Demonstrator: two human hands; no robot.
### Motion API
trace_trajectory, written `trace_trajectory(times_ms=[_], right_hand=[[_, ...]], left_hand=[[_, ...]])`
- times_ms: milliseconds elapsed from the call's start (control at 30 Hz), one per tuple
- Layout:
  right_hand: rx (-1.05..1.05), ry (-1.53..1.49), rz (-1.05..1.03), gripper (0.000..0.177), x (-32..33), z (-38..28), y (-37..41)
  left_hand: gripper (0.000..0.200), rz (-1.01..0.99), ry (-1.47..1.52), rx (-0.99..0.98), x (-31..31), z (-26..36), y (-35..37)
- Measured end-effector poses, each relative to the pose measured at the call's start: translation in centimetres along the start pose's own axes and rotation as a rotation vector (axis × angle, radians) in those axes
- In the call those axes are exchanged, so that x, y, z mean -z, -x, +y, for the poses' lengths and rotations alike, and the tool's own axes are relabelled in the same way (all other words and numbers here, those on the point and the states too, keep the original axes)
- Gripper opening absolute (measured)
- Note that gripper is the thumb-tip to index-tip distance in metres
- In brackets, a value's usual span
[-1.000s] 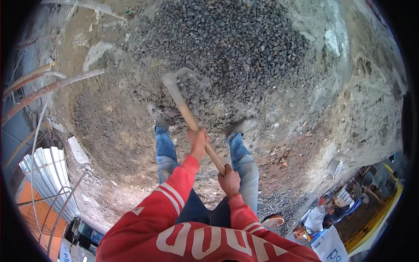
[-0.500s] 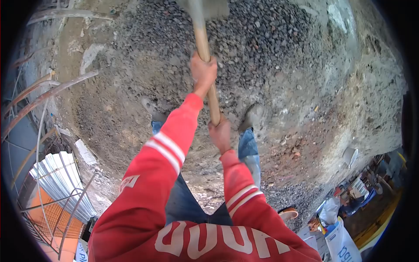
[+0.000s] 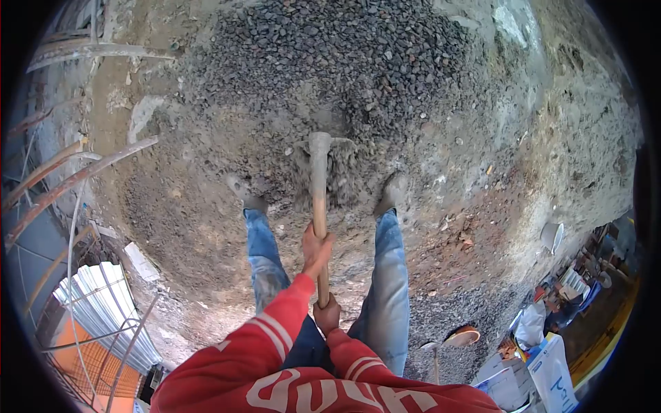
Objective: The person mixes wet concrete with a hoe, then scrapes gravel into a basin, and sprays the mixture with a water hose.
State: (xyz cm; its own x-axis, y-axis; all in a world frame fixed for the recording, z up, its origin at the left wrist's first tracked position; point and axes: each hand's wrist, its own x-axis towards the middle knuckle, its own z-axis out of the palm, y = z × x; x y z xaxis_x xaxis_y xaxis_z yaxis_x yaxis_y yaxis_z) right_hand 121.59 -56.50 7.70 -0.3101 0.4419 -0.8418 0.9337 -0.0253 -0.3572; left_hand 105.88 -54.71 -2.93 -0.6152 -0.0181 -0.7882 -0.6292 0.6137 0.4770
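A hoe [image 3: 319,196] with a wooden handle and a grey, cement-crusted head lies along the middle of the view. My left hand [image 3: 317,251] is wrapped round the middle of its handle. Lower down, near the handle's end, my right hand [image 3: 327,313] is closed round it too. The hoe's head rests in loose wet gravel and dirt [image 3: 348,172] between my feet. Beyond the head lies a heap of dark crushed stone [image 3: 323,41].
Bent sticks [image 3: 89,168] and corrugated metal sheets [image 3: 110,310] stand at the left. At the right are a white bucket [image 3: 551,237], a round orange-brown item [image 3: 462,336], a printed sack [image 3: 553,378] and mixed clutter. A rough bank rises at the far right.
Both my hands have pulled the hoe toward my body. Its head has come down from the stone heap to the ground between my feet, drawing loose material with it.
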Motion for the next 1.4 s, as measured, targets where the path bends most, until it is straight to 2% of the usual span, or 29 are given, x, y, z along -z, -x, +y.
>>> trace_trajectory(times_ms=[67, 100, 167, 200, 233, 267, 333, 400, 433, 500, 533, 567, 633, 700, 767, 833, 867, 900, 967, 1000, 1067, 1100, 1133, 1167, 1233, 1267, 1300, 1333, 1400], right_hand=[[0.086, -0.079, 0.024, 0.035, -1.7, 0.2, 0.1], [0.206, -0.044, 0.057, 0.036, -2.8, 0.6, -1.8], [0.390, 0.013, 0.044, 0.034, -1.3, -6.0, -6.7], [0.424, -0.076, 0.017, 0.030, -1.0, -9.1, -9.6], [0.572, -0.041, 0.079, 0.029, 0.2, -13.5, -12.0], [0.548, -0.074, 0.015, 0.029, 0.6, -16.4, -14.6], [0.537, -0.049, -0.036, 0.028, 1.5, -21.0, -18.6], [0.471, -0.001, -0.050, 0.028, 0.4, -18.9, -20.9], [0.388, 0.045, -0.065, 0.027, -0.3, -17.0, -21.7], [0.187, 0.203, -0.086, 0.027, -2.3, -9.4, -19.4], [0.119, 0.186, -0.148, 0.029, -2.0, -7.0, -18.8], [0.039, 0.160, -0.199, 0.032, -1.2, -4.9, -18.2], [-0.173, -0.125, -0.313, 0.036, 2.2, -4.8, -15.5], [-0.148, -0.028, -0.206, 0.035, 3.7, -6.7, -10.6], [-0.087, -0.001, -0.179, 0.035, 0.6, 0.5, -7.2], [0.015, 0.084, -0.055, 0.031, 0.5, 2.5, -2.1], [-0.065, 0.103, -0.030, 0.029, 0.8, 2.0, 0.1], [-0.058, 0.047, -0.017, 0.029, 0.5, 2.4, 1.3], [-0.054, -0.018, -0.002, 0.030, -0.1, 2.3, 1.3], [0.082, -0.004, 0.083, 0.032, -0.5, 1.9, -0.3], [0.283, -0.099, 0.167, 0.039, 0.6, -2.5, -4.8], [0.445, -0.048, 0.256, 0.042, 1.2, -4.0, -8.4], [0.486, -0.092, 0.273, 0.034, 3.8, -9.1, -11.0], [0.575, -0.151, 0.277, 0.025, 6.2, -13.0, -13.8], [0.585, -0.144, 0.293, 0.021, 9.9, -18.5, -18.6], [0.554, -0.150, 0.263, 0.021, 11.3, -19.8, -20.7], [0.543, -0.144, 0.262, 0.021, 11.5, -19.0, -22.4], [0.447, -0.115, 0.233, 0.025, 11.6, -17.8, -24.4], [0.255, -0.028, 0.182, 0.029, 10.2, -12.8, -25.9]], left_hand=[[0.031, 0.038, 0.075, -0.051, 3.6, 4.6, 1.6], [0.028, 0.069, 0.147, -0.102, 5.4, 6.9, 2.0], [0.023, 0.105, 0.254, -0.178, 8.7, 12.8, 0.0], [0.019, 0.142, 0.355, -0.370, 9.8, 15.4, -1.7], [0.016, 0.158, 0.535, -0.425, 11.0, 20.3, -2.1], [0.013, 0.183, 0.590, -0.529, 11.6, 22.6, -4.4], [0.013, 0.310, 0.560, -0.602, 11.8, 25.8, -9.1], [0.021, 0.342, 0.471, -0.436, 9.8, 24.2, -14.4], [0.027, 0.351, 0.290, -0.354, 7.6, 20.4, -17.7], [0.038, 0.288, 0.011, -0.137, 0.8, 7.7, -24.0], [0.042, 0.215, -0.095, -0.013, -2.5, 1.8, -26.4], [0.045, 0.129, -0.060, 0.085, -3.8, 2.1, -23.8], [0.051, -0.033, 0.048, 0.308, -4.1, 4.9, -17.2], [0.054, 0.030, -0.171, 0.046, -5.0, -0.8, -15.4], [0.055, 0.054, -0.160, -0.017, -4.0, -2.8, -10.5], [0.049, 0.013, -0.073, -0.011, -3.5, -6.0, -5.6], [0.048, -0.004, -0.071, 0.021, -2.4, -4.0, -2.9], [0.046, -0.021, -0.070, 0.053, -1.2, -1.9, -0.2], [0.034, 0.019, 0.126, -0.054, 0.5, 1.5, 3.1], [0.034, 0.017, 0.112, -0.057, 1.4, 4.1, 3.7], [0.014, 0.057, 0.208, -0.406, 3.1, 11.4, 2.5], [0.015, -0.003, 0.290, -0.402, 4.2, 16.0, 2.1], [0.018, -0.062, 0.375, -0.396, 4.7, 20.8, 1.3], [0.015, -0.009, 0.436, -0.600, 4.1, 24.7, -0.5], [0.016, 0.040, 0.466, -0.753, 2.5, 30.8, -4.2], [0.017, 0.098, 0.449, -0.721, 0.9, 32.9, -6.3], [0.018, 0.157, 0.436, -0.682, -1.0, 34.0, -8.5], [0.021, 0.191, 0.349, -0.661, -3.6, 33.1, -12.2], [0.027, 0.202, 0.153, -0.557, -10.4, 24.2, -19.8]])
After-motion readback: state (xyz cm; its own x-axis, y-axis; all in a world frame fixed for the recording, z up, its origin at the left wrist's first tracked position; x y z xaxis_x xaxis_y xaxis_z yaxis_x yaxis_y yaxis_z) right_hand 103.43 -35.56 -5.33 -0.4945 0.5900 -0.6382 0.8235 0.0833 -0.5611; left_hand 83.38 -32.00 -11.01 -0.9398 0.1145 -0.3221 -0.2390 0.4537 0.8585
